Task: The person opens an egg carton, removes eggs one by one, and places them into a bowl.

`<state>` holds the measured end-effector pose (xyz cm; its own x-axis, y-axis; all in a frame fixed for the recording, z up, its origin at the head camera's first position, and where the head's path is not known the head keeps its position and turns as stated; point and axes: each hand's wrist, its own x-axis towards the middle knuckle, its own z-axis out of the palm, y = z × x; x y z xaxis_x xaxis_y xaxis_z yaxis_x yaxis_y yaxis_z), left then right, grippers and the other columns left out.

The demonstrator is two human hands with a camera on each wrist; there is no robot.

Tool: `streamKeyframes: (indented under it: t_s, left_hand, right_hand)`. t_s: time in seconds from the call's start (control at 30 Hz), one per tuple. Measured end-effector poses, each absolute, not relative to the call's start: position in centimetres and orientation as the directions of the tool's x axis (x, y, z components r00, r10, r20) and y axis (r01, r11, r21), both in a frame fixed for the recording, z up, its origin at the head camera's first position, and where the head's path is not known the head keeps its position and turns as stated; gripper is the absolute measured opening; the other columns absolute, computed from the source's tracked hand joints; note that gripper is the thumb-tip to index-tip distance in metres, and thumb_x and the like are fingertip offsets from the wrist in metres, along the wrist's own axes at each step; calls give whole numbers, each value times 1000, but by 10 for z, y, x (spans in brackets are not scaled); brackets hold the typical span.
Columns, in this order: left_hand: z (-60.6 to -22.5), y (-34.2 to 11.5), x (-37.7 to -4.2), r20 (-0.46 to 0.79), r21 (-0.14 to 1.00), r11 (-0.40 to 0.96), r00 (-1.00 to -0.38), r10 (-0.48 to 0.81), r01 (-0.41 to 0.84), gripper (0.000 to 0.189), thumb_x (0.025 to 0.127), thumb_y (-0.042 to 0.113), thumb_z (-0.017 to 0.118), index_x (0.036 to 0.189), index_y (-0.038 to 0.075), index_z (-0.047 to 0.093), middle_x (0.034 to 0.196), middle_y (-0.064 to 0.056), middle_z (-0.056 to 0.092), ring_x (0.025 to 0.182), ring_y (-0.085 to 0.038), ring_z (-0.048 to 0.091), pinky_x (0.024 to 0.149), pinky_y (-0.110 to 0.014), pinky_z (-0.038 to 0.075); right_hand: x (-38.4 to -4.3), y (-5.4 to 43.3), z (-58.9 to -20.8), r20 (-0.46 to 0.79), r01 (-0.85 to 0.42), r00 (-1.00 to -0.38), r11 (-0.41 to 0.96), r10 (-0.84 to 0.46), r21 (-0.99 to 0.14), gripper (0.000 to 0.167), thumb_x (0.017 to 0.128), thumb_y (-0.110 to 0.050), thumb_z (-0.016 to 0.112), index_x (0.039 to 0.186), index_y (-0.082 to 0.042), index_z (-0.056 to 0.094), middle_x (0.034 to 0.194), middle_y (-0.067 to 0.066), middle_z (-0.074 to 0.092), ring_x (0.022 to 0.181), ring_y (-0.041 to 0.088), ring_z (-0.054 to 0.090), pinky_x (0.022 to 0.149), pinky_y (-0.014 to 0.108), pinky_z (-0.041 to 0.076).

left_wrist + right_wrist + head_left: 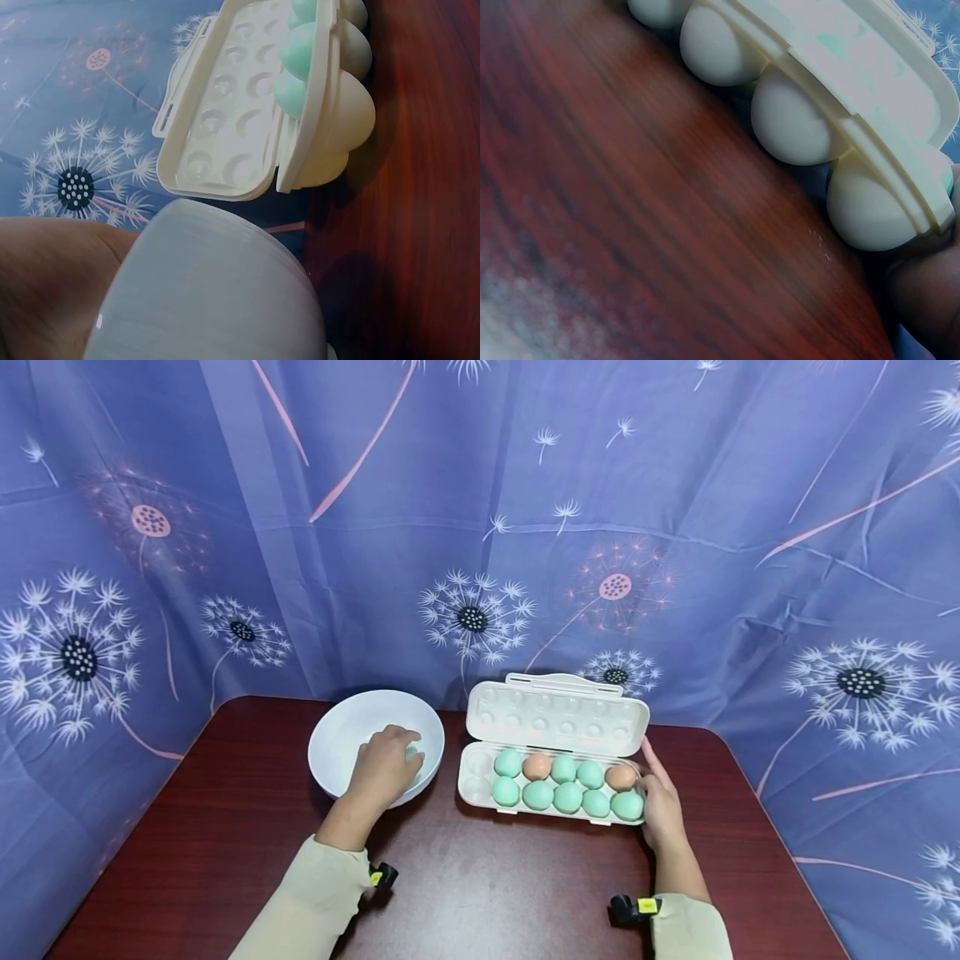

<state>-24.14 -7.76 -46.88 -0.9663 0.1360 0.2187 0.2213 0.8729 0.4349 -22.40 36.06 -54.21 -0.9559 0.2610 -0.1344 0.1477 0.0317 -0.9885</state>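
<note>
White bowl point(330, 750) near far edge of surface point(517, 877), toward left corner; left hand point(384, 766) inside, fingers seemingly clamped on green egg point(411, 751), partly hidden. Open egg carton point(477, 789) beside; right hand point(663, 803) clasps right end, probably steadying.

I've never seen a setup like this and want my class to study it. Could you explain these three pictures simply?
There's no machine here, just a person's bare hands. The head picture looks forward and down; the other two come from a camera on each wrist. On the table stand a white bowl and, to its right, an open carton holding ten eggs, eight green and two brown, with two bare slots at its left end. The left hand is in the bowl, fingers round a green egg. The right hand holds the carton's right end.
</note>
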Motion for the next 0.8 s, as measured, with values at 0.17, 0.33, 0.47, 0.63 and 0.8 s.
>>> streamKeyframes:
  t_s: [0.17, 0.33, 0.47, 0.63, 0.8]
  left_hand:
    - [-462, -73, -238, 279, 463, 850, -952, 129, 251, 36, 92, 21, 71, 124, 5, 70, 129, -20, 65, 122, -41, 59, 97, -58, 49]
    - [-454, -66, -234, 342, 463, 829, -926, 158, 312, 38, 92, 19, 71, 128, 6, 68, 130, -17, 65, 124, -39, 58, 101, -55, 48]
    - [-450, -58, -229, 387, 459, 806, -901, 198, 374, 40, 92, 21, 73, 129, 6, 68, 129, -15, 65, 125, -37, 58, 103, -53, 47]
    - [-450, -46, -223, 430, 447, 770, -864, 260, 455, 42, 92, 23, 73, 131, 7, 67, 131, -15, 65, 127, -36, 57, 107, -52, 46]
    - [-455, -33, -217, 430, 416, 741, -832, 351, 528, 44, 93, 26, 72, 134, 10, 65, 134, -12, 63, 130, -33, 56, 109, -50, 45]
  right_hand:
    - [-225, 361, -543, -131, 145, -958, 33, 256, -989, 73, 99, -2, 29, 154, -50, 29, 124, -15, 58, 112, -3, 54, 87, 12, 45]
    - [-224, 360, -543, -128, 140, -958, 28, 256, -990, 73, 99, -2, 29, 154, -50, 30, 123, -15, 58, 112, -2, 54, 87, 12, 45]
    - [-224, 360, -543, -126, 136, -960, 24, 252, -990, 73, 99, -1, 29, 154, -50, 30, 124, -15, 58, 113, -4, 55, 88, 12, 46]
    - [-224, 361, -542, -128, 139, -961, 25, 246, -990, 73, 99, -1, 29, 154, -51, 29, 125, -14, 58, 113, -4, 55, 89, 12, 46]
    - [-225, 361, -542, -136, 149, -959, 34, 249, -988, 72, 100, -3, 29, 153, -52, 29, 130, -9, 57, 115, -5, 54, 90, 11, 44]
